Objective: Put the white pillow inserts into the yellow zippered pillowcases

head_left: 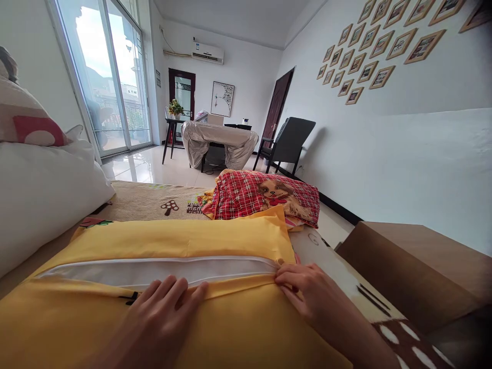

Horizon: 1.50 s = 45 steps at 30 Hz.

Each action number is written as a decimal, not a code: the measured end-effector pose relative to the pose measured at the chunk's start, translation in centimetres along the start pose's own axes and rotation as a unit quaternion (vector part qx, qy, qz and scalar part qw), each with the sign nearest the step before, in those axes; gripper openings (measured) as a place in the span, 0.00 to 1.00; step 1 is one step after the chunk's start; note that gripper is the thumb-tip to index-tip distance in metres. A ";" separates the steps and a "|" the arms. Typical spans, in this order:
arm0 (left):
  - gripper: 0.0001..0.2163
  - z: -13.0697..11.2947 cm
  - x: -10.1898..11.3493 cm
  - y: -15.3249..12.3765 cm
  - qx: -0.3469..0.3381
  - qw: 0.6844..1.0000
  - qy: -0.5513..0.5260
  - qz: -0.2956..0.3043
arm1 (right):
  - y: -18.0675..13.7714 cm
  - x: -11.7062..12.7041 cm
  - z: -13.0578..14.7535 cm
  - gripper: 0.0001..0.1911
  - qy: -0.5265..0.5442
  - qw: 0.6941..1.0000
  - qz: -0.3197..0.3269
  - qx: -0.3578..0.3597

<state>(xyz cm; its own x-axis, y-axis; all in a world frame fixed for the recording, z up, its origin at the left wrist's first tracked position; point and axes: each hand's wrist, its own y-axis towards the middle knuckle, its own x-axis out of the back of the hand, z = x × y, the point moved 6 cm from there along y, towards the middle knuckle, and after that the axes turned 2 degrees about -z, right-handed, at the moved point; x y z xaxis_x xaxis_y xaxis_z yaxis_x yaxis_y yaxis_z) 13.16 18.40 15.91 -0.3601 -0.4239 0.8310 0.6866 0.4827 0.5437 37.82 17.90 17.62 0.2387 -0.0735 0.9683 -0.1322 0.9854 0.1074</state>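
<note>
A yellow pillowcase (pixel 184 238) lies across the bed in front of me, its long opening gaping to show the white pillow (pixel 154 270) inside. My left hand (pixel 161 312) rests flat on the near yellow edge with fingers stretched out. At the right end of the opening, my right hand (pixel 307 294) pinches the yellow fabric where the zipper line ends; the fingertips are pressed together.
A red plaid pillow with a dog picture (pixel 265 197) lies beyond. White bedding (pixel 42 195) is heaped at the left. A brown bedside cabinet (pixel 415 261) stands at the right. Farther off are a covered table (pixel 219 141), a dark chair (pixel 288 141) and glass doors (pixel 111 77).
</note>
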 end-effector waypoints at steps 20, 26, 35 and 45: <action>0.22 0.0 0.1 -0.3 -0.006 1.000 0.011 -0.014 | -1.1 0.0 0.7 0.16 -0.049 0.999 0.017 0.009; 0.23 -0.1 0.2 0.0 -0.007 1.000 0.015 -0.005 | 0.5 0.5 0.3 0.13 -0.042 0.997 -0.043 -0.057; 0.23 -0.2 -0.2 0.0 0.001 1.000 0.012 0.014 | 2.3 0.0 -0.6 0.08 -0.045 0.989 -0.061 -0.130; 0.24 -0.1 -0.2 0.0 0.018 0.999 0.011 0.026 | 1.8 0.1 -0.6 0.10 -0.106 0.978 -0.072 -0.164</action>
<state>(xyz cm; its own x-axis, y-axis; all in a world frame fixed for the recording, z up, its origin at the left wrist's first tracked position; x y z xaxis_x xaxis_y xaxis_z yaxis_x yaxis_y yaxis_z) 13.26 18.44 15.73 -0.3106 -0.4133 0.8560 0.6814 0.5311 0.5036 38.14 19.74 17.74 0.0226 -0.2116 0.9771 0.2115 0.9562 0.2022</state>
